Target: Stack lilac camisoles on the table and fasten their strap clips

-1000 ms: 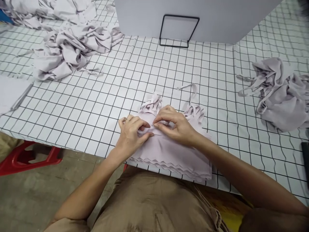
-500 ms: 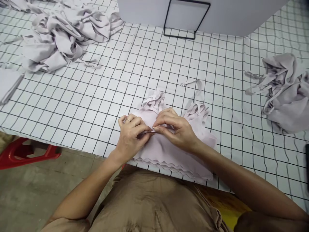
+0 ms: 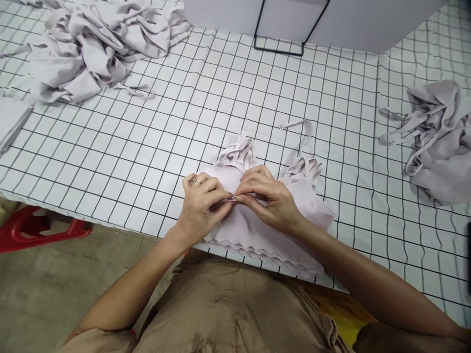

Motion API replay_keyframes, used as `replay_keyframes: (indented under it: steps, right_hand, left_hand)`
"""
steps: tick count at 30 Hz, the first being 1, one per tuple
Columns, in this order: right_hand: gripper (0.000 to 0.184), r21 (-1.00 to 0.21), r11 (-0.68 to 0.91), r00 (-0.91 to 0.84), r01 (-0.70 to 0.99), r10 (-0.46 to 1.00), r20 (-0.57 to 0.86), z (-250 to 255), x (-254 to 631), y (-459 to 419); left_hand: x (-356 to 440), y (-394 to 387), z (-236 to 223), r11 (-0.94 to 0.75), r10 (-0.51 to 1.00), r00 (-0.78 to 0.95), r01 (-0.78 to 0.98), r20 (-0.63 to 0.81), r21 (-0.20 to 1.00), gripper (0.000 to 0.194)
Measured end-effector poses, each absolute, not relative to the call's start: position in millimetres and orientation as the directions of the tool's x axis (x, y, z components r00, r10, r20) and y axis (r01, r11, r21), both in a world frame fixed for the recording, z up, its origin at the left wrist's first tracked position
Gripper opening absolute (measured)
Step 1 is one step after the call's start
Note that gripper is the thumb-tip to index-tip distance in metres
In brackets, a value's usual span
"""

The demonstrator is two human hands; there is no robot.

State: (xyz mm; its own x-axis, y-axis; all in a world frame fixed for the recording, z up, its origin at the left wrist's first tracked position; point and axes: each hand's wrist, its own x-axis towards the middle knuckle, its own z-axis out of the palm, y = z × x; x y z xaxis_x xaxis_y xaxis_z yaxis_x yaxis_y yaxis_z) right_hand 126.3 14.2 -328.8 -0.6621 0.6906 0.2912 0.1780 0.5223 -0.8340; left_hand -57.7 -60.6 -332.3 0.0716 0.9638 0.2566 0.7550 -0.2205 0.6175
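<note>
Pale lilac strappy tops (image 3: 265, 235) lie stacked at the table's front edge, their wavy hems toward me. Over the stack, the fingertips of my left hand (image 3: 202, 208) are closed on a thin strap (image 3: 231, 199). My right hand (image 3: 270, 201) pinches the same strap right beside them, thumb against fingers. A tiny pale piece shows between the two pinches, too small to make out. Bunched straps (image 3: 238, 151) gather at the top of the stack, with a second bunch (image 3: 303, 171) to the right. One loose strap (image 3: 307, 130) with a small ring or slider stretches away from me.
Crumpled lilac garments (image 3: 95, 49) are heaped at the back left, and more (image 3: 441, 147) lie at the right. Folded fabric (image 3: 13, 120) sits at the left edge. A black wire stand (image 3: 278, 51) stands against a pale panel (image 3: 356, 24). Below is a red stool (image 3: 44, 233).
The view has shifted slightly, so things sit a little differently in frame. Both hands keep their pinch, with only small finger movement at the strap.
</note>
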Motion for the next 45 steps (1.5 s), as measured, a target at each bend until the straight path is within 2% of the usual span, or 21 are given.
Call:
replay_keyframes:
  steps: [13,27,33,39,45]
  right_hand:
    - [0.008,-0.833,0.535,-0.653,0.141,0.683,0.328,-328.9,126.1,14.4]
    - [0.011,-0.833,0.530,-0.662,0.159,0.683,0.308,-328.7,126.0,14.9]
    - [0.010,-0.830,0.539,-0.655,0.144,0.680,0.328,-328.9,125.3,14.5]
    - [0.011,-0.833,0.534,-0.658,0.143,0.680,0.324,-329.6,124.9,14.6]
    - [0.013,-0.833,0.533,-0.659,0.148,0.681,0.318,-329.1,124.5,14.7]
  left_hand:
    - [-58.3,-60.4,-332.4,-0.264,0.950,0.095,0.755,0.297,0.601,0.017]
    - [-58.8,-60.4,-332.3,-0.237,0.962,0.089,0.735,0.257,0.636,0.019]
    - [-58.9,-60.5,-333.3,-0.286,0.943,0.093,0.714,0.318,0.640,0.018]
    - [-59.0,-59.9,-332.2,-0.245,0.962,0.103,0.737,0.254,0.630,0.021]
    - [-58.8,-60.1,-333.2,-0.274,0.951,0.109,0.736,0.291,0.620,0.022]
